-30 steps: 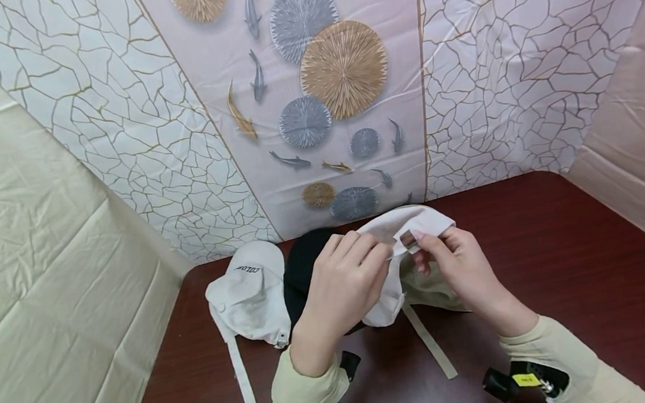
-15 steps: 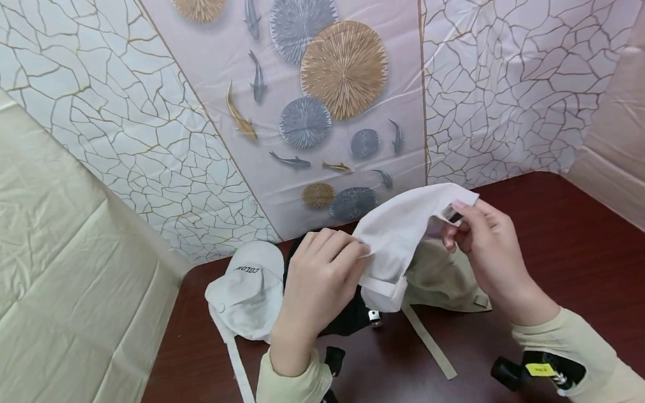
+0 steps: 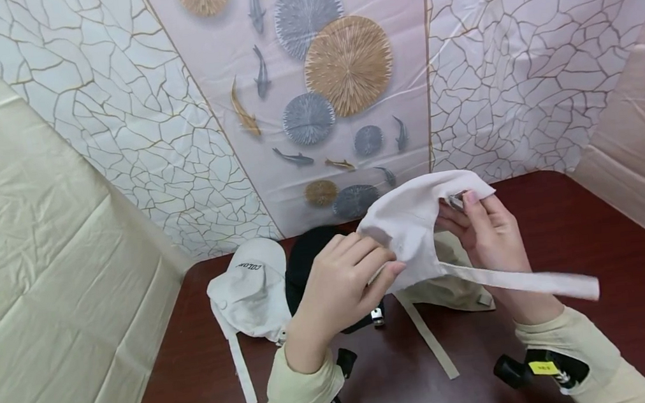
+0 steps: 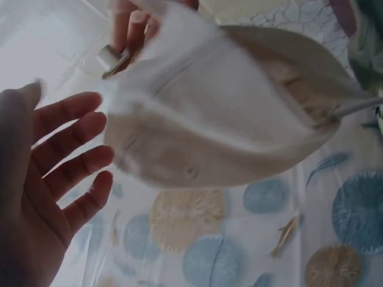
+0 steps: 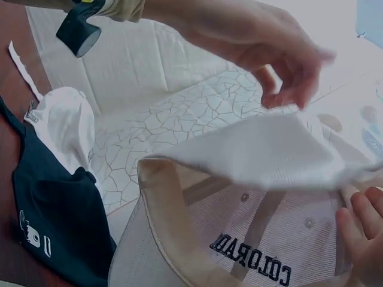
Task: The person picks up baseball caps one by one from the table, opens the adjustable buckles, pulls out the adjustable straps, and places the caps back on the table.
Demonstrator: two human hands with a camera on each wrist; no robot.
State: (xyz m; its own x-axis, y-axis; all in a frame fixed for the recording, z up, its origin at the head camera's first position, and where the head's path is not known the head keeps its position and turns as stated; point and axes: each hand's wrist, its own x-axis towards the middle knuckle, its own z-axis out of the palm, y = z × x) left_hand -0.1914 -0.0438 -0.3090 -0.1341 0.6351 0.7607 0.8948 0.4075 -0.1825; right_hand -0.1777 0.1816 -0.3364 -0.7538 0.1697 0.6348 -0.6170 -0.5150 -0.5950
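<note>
A pale pinkish-white baseball cap [image 3: 405,226] is held up above the table. My right hand [image 3: 493,238] pinches its back edge beside a metal buckle [image 3: 457,200]. The cap's loose strap [image 3: 528,279] sticks out to the right across my right wrist. Close to the cap's left side is my left hand [image 3: 344,283]; in the left wrist view its fingers [image 4: 72,143] are spread and loosely bent, with a gap between them and the cap. Dark embroidered lettering [image 5: 251,260] shows through reversed inside the cap in the right wrist view.
On the dark red table [image 3: 584,236] a white cap [image 3: 247,298] lies at left with its strap hanging forward. A black cap [image 3: 302,270] sits beside it, partly behind my left hand. Behind the held cap lies a khaki cap [image 3: 451,292]. Patterned cloth [image 3: 351,128] stands behind.
The held cap has risen and shifted right with my right hand, and turned. Its strap has come loose and swung out to the right. My left hand has come off the cap.
</note>
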